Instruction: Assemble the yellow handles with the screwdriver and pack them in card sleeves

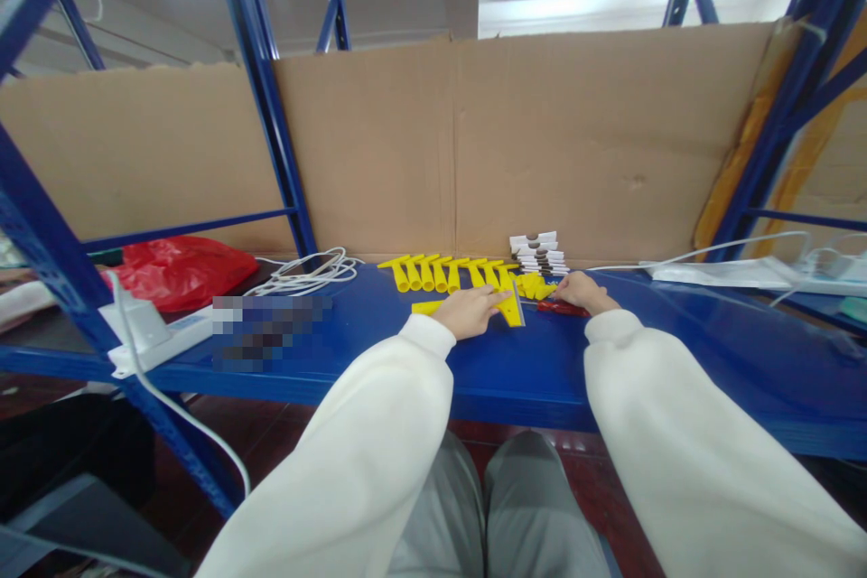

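My left hand [467, 312] is closed on a yellow scraper [511, 309] with a pale blade edge along its right side; its handle sticks out left of the hand. To the right, my right hand [581, 291] has its fingertips pinched together beside a small heap of yellow pieces [536, 286]. What these fingers hold is too small to make out. Just below them lies a thin red tool [565, 309], partly hidden by the hand. Behind my left hand, several yellow scraper handles [440, 275] stand in a row.
White-and-black packets [538, 251] are stacked against the cardboard wall [528, 135]. On the blue table [379, 352], a red plastic bag [186, 271], coiled white cable [318, 269] and power strip [166, 339] are at left. Another white strip [731, 273] lies at right. Blue posts frame the workspace.
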Demonstrator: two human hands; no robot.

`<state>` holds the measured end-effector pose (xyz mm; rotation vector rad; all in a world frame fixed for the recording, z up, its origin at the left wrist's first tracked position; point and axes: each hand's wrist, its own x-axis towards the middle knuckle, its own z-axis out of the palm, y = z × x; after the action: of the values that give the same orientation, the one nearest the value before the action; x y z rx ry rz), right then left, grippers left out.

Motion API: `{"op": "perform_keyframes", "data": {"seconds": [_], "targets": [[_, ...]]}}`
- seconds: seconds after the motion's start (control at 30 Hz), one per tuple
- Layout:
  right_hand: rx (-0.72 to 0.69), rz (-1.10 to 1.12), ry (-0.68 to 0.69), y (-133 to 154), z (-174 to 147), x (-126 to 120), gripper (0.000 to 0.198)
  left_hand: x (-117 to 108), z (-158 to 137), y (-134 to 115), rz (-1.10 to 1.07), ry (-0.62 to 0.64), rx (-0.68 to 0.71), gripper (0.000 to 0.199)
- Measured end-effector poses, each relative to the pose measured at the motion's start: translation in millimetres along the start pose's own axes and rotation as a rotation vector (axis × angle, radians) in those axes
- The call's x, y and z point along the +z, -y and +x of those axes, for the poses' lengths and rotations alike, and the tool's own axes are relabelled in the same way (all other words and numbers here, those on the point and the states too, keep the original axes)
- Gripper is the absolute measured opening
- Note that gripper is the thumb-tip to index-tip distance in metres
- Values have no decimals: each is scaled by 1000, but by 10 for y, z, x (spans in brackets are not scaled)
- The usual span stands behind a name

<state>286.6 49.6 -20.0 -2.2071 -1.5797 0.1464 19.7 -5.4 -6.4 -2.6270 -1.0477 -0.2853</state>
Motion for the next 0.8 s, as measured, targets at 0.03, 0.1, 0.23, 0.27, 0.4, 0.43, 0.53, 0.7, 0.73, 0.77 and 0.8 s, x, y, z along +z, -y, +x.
{"op": "perform_keyframes", "data": {"seconds": [0.03, 0.1, 0.23, 0.27, 0.4, 0.43, 0.53, 0.7, 0.73, 0.77, 0.8], "targets": [[5, 2, -4, -10, 19, 7, 15, 0, 1, 0, -3, 3, 1, 49], [11, 4, -8, -34, 63, 29, 20, 6, 4, 2, -8, 10, 10, 49], [-3, -8, -12, -85, 154, 84, 32, 26, 14, 8, -5, 31, 27, 50], [-6, -14, -15, -92, 170, 93, 35, 30, 16, 7, -3, 37, 30, 50], [14, -67, 11, -74, 176, 86, 39, 30, 21, -7, -3, 49, 46, 49], [22, -87, 19, -61, 167, 76, 38, 27, 21, -11, -4, 49, 51, 49], [30, -137, 30, -22, 143, 51, 40, 20, 19, -21, -2, 43, 60, 49], [-22, -108, 39, -40, 168, 70, 40, 16, 15, -21, 0, 46, 63, 48], [-25, -90, 15, -56, 181, 78, 37, 17, 15, -19, 0, 46, 63, 48], [-28, -66, -17, -73, 194, 86, 34, 19, 15, -17, 0, 44, 64, 48], [-44, -31, -51, -87, 204, 91, 30, 21, 15, -15, 0, 41, 66, 48]]}}
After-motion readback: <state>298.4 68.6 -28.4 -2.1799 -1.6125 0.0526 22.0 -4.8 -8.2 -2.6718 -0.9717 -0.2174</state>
